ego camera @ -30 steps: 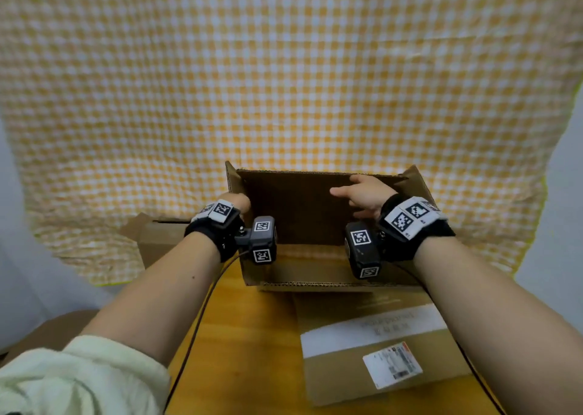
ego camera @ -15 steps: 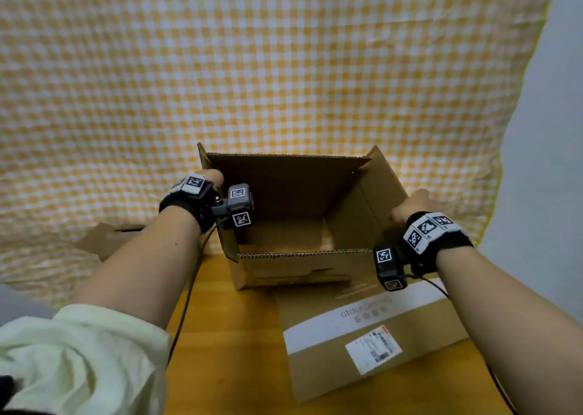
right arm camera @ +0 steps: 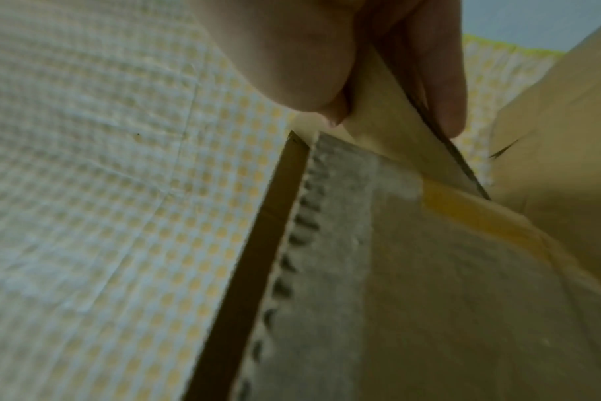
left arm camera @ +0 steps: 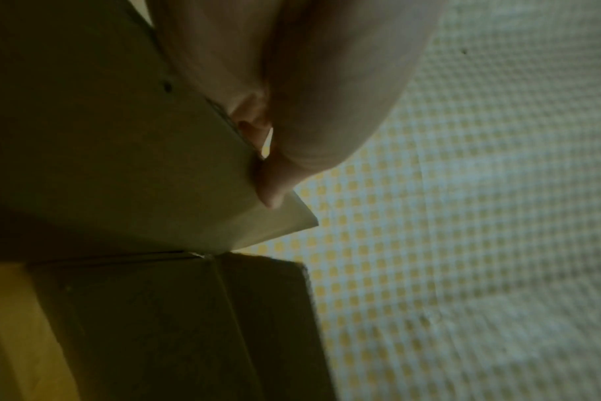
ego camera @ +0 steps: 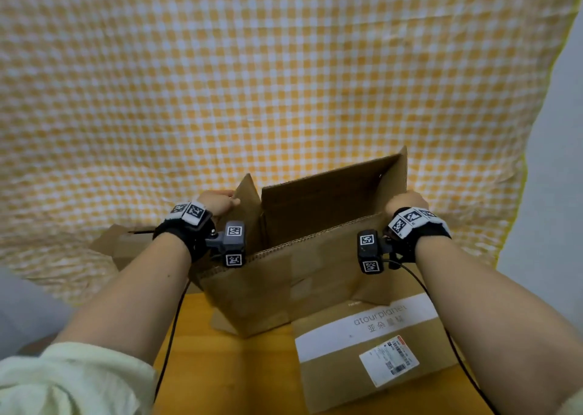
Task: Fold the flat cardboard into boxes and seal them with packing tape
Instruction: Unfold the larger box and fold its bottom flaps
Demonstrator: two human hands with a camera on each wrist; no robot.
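A brown cardboard box stands open and tilted on the wooden table, its flaps up. My left hand pinches the box's left side flap, thumb on one face and fingers behind. My right hand pinches the right side flap between thumb and fingers. A long flap with a white band, printed text and a shipping label lies flat toward me on the table. No packing tape is in view.
A yellow-and-white checked cloth hangs behind the table and drapes over its far edge. Another piece of brown cardboard lies at the left behind my left forearm. Black cables run from both wrist cameras across the table.
The box has been lifted and tilted, its right side higher. Both hands have risen with the side flaps; the right hand moved from inside the box a second ago to the right flap.
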